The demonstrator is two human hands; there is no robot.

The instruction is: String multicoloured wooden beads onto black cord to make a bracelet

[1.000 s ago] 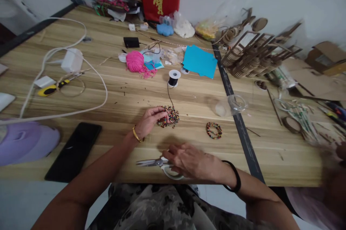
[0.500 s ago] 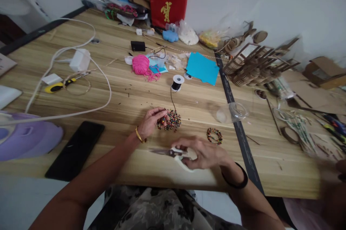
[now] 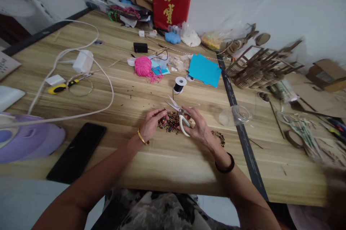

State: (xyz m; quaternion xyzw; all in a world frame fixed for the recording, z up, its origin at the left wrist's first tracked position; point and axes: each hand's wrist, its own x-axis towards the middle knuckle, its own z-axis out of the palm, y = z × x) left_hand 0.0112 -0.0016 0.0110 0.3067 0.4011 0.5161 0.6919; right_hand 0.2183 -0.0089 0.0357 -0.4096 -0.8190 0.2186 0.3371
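Far off to the left of the left hand: purple object (image 3: 27, 141) at the table edge, black phone (image 3: 77, 152) flat on the wood, white cable (image 3: 89, 109) looping past a white adapter (image 3: 83, 61) and a yellow-handled tool (image 3: 61, 87). Left hand (image 3: 151, 125) resting on the table (image 3: 162, 165), fingers curled in and pinching at the left edge of the bead pile (image 3: 170, 122), gold bangle at the wrist. Beyond the left hand, further up the table: pink yarn ball (image 3: 142, 66), black thread spool (image 3: 179, 84) with its thread running down toward the beads. Right hand (image 3: 198, 127) just right of the pile, closed around the white handles of the scissors (image 3: 178, 112), blades slightly parted and pointing up-left over the beads. Just behind the right wrist: beaded bracelet (image 3: 219, 137), partly hidden. Up and away from the right hand: blue paper (image 3: 204, 70), then clear plastic cup (image 3: 235, 114) lying on its side, wooden slatted pieces (image 3: 258, 68) well off to the right.
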